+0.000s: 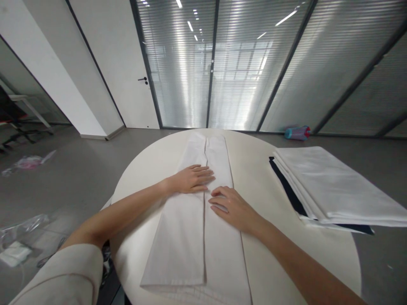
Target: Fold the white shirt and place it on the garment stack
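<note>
A long white cloth (193, 237) lies folded lengthwise down the middle of a round white table (260, 186), its two folded edges meeting along a centre seam. My left hand (190, 178) rests flat on the left half of the cloth, fingers stretched toward the seam. My right hand (230, 206) lies on the right half just beside the seam, fingers extended and slightly curled, pressing the fabric. Neither hand holds anything.
A stack of folded white cloths (333, 186) over a dark one sits at the table's right edge. A blue and pink bottle (297, 132) lies on the floor by the glass wall. Plastic bags (22, 237) lie on the grey floor at left.
</note>
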Demonstrator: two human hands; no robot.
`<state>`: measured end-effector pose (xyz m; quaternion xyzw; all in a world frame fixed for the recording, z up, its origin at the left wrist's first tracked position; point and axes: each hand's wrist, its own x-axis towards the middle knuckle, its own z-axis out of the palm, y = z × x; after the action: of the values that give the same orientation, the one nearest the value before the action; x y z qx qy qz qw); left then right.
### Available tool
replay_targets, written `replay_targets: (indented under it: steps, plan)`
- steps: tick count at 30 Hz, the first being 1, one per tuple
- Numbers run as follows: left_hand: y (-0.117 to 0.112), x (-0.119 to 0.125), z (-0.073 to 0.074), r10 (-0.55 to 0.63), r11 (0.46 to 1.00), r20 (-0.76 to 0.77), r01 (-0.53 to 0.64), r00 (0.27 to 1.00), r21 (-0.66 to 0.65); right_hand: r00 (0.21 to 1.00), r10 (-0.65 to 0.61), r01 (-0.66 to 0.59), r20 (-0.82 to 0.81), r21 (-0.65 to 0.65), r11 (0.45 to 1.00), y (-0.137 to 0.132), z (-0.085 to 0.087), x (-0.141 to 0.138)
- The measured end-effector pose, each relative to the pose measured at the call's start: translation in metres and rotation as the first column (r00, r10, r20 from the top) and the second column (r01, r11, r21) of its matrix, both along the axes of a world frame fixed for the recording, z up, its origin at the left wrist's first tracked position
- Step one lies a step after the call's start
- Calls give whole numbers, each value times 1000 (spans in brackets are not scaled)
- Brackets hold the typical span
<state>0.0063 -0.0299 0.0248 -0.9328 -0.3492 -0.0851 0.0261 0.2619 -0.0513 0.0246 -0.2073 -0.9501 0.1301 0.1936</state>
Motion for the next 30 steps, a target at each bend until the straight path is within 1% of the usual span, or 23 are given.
replay_targets:
  steps: [3, 6, 8, 10, 11, 13, 16, 19, 23, 30]
  plan:
    - [-5, -13, 1, 101, 994, -6, -101, 995, 36, 1000, -11, 10, 19, 79, 997, 2, -1, 0]
    - [-7, -24, 1, 246, 967, 70, -250, 967, 56, 997, -21, 6, 69, 204, 979, 16, 2, -4]
    - [-6, -28, 2, 344, 936, 136, -351, 929, 27, 994, -41, 12, 102, 267, 963, 31, 5, -6]
    - [-5, -30, 1, 400, 916, 166, -398, 902, -43, 991, -79, 43, 107, 300, 953, 47, 5, -9]
    - [-5, -30, 0, 398, 917, 158, -389, 904, -82, 989, -104, 68, 103, 302, 951, 54, 3, -9]
    - [-6, -27, -3, 340, 935, 114, -323, 933, -146, 984, -148, 116, 97, 281, 953, 63, -2, -9]
    - [-9, -20, -8, 254, 953, 39, -244, 966, -180, 976, -180, 151, 122, 220, 964, 66, -13, -8]
    - [-13, -14, -9, 241, 954, -8, -238, 971, -184, 971, -191, 165, 144, 170, 971, 61, -19, -8]
    - [-14, -13, -9, 219, 952, -51, -224, 974, -207, 968, -193, 174, 159, 126, 977, 57, -18, -8]
    - [-14, -16, -13, 225, 956, -42, -228, 974, -182, 970, -187, 175, 157, 92, 980, 57, -17, -8]
